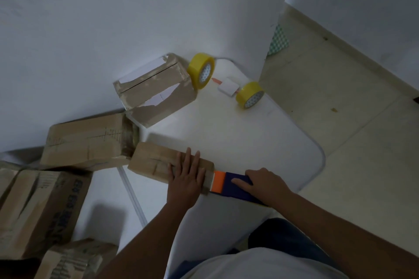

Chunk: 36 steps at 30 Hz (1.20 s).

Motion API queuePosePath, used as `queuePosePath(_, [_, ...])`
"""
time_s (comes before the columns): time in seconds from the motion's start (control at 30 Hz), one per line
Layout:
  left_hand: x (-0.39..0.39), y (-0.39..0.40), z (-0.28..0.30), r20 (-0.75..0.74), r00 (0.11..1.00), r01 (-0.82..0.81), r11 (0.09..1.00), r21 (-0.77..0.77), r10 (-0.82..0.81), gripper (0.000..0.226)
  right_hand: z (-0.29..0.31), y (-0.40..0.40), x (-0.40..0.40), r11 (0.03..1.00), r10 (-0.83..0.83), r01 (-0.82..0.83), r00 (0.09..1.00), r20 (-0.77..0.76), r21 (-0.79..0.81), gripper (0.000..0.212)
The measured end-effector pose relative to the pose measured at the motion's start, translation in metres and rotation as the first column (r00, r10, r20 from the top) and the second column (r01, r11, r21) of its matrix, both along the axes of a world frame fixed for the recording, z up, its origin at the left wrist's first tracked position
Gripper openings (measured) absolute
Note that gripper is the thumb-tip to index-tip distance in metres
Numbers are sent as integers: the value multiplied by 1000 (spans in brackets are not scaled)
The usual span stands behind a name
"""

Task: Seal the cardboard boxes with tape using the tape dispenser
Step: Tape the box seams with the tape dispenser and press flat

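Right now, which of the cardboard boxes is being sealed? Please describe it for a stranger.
On the white table, look at its near edge. The small flat brown cardboard box lies there under the left hand, with the blue and orange tape dispenser at its end. No other box is touched.

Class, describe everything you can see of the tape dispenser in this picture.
The tape dispenser has a dark blue body and an orange front part, plastic by its look. It lies low on the white table, its orange end against the small cardboard box. The right hand grips its body, forefinger along the top. No tape roll is visible in it.
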State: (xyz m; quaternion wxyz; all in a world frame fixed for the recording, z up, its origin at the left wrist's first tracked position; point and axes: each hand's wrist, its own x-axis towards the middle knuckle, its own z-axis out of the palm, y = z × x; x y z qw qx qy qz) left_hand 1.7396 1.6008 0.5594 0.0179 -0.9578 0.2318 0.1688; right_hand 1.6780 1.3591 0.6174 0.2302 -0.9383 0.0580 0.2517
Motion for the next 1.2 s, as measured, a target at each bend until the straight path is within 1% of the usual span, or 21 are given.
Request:
queuePosePath(0.1, [-1,-1,-1,0,1000,-12,1000,-19,12,61,1,-8,-3,999,42,-42,999,-15,-16,53])
queuePosePath(0.17, [0,-1,0,-11,996,-86,993,-78,86,62,1,-13,-5,999,50,-50,999,-17,-17,53])
queuePosePath(0.23, [0,-2,1,-13,995,-104,989,-106,103,63,-2,-18,-8,999,50,-50,999,-8,-14,54])
queuePosePath(0.3, [-1,-2,2,2,996,-88,990,-106,89,65,-4,-23,-12,1000,30,-30,1000,0,-2,56])
queuePosePath(0.43, [0,-4,2,-18,991,-136,983,-124,135,61,-4,-34,-17,999,-38,38,999,-4,1,64])
queuePosePath(0.5, [0,-5,5,-31,990,-138,982,-130,135,60,-4,-31,-11,999,-29,28,999,-28,-23,61])
queuePosePath(0.57, [0,-6,10,-32,990,-139,976,-169,135,60,-4,-23,-2,999,-24,22,999,-48,-45,57])
queuePosePath(0.63, [-1,-9,18,-39,983,-185,946,-265,181,58,-4,-18,3,998,-45,42,996,-70,-52,56])
queuePosePath(0.7, [-7,-16,22,-36,990,-139,959,-247,134,59,-4,-15,5,997,-61,56,991,-119,-48,53])
queuePosePath(0.77, [-15,-21,20,-60,997,-54,978,-200,43,69,-2,-10,7,1000,-12,7,982,-188,-30,47])
queuePosePath(0.83, [-18,-22,16,-90,994,-83,974,-211,65,69,0,-2,10,999,45,-50,971,-235,-13,43])
queuePosePath(0.9, [-18,-23,11,-79,994,-85,978,-192,71,69,1,6,14,998,60,-66,972,-226,-18,43])
queuePosePath(1.0, [-18,-21,4,-59,997,-66,985,-157,58,66,2,18,18,999,32,-37,981,-191,-21,40])
queuePosePath(1.07, [-19,-21,2,-69,996,-73,983,-170,62,65,-1,25,20,1000,1,0,972,-235,5,41])
queuePosePath(1.13, [-19,-22,3,-47,997,-62,981,-183,55,65,-4,24,22,995,-81,95,959,-272,37,42])
queuePosePath(1.2, [-20,-21,4,-28,999,-49,984,-173,45,66,-2,13,28,977,-205,212,946,-249,-2,43])
